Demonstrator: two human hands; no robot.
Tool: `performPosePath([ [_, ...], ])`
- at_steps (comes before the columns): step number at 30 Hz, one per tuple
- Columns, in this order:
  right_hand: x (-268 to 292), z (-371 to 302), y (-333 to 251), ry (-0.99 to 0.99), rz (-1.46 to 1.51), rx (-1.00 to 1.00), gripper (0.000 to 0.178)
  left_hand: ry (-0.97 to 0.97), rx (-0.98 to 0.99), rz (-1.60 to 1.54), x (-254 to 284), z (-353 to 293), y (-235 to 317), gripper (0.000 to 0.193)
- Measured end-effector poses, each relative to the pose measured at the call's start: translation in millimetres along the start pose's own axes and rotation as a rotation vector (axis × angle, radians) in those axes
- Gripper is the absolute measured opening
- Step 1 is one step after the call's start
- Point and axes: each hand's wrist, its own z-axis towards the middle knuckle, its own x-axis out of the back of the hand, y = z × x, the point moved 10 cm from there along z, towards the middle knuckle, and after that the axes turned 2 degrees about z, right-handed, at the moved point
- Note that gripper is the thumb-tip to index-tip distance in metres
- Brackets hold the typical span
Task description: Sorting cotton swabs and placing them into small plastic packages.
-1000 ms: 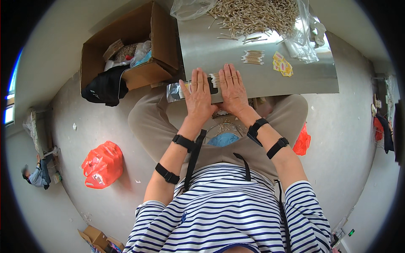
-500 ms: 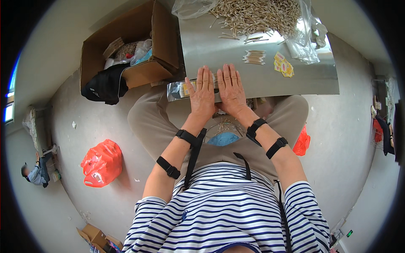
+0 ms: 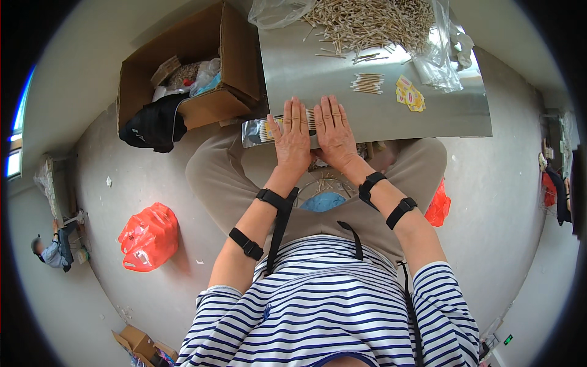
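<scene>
Both palms lie flat at the near edge of a metal tabletop (image 3: pixel 397 119), on a clear plastic packet of cotton swabs (image 3: pixel 264 130). My left hand (image 3: pixel 292 137) presses on the packet with its fingers stretched out, the thumb apart. Beside it my right hand (image 3: pixel 333 131) rests the same way, fingers extended and pointing away from me. Much of the packet is hidden under the hands; white swab tips show at its left end and between the hands. Just beyond my right hand lies a small row of loose swabs (image 3: pixel 367 83), with several yellow-and-white cards (image 3: pixel 409 95) to its right.
A big heap of cotton swabs (image 3: pixel 373 21) covers the far tabletop, beside crumpled clear plastic (image 3: pixel 440 67). Left of the table stands an open cardboard box (image 3: pixel 238 67) with a black cloth (image 3: pixel 156 125) over its side. A red plastic bag (image 3: pixel 148 237) sits on the floor. Another person (image 3: pixel 56 249) sits far left.
Almost nothing differs. Both hands stay flat on the packet; my right hand's fingers have shifted very slightly to the left and nearer.
</scene>
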Motion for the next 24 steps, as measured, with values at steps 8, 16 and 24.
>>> performPosePath([
  [8,-4,-1,-1,0.026,-0.057,0.019,0.092,0.043,0.018,0.003,5,-1,1,0.129],
  [16,0,-2,0,0.139,-0.141,0.053,0.093,0.187,-0.053,0.034,16,-2,20,0.119],
  [24,5,-39,18,-0.078,0.003,-0.304,0.12,0.1,-0.021,-0.034,6,-4,13,0.081],
])
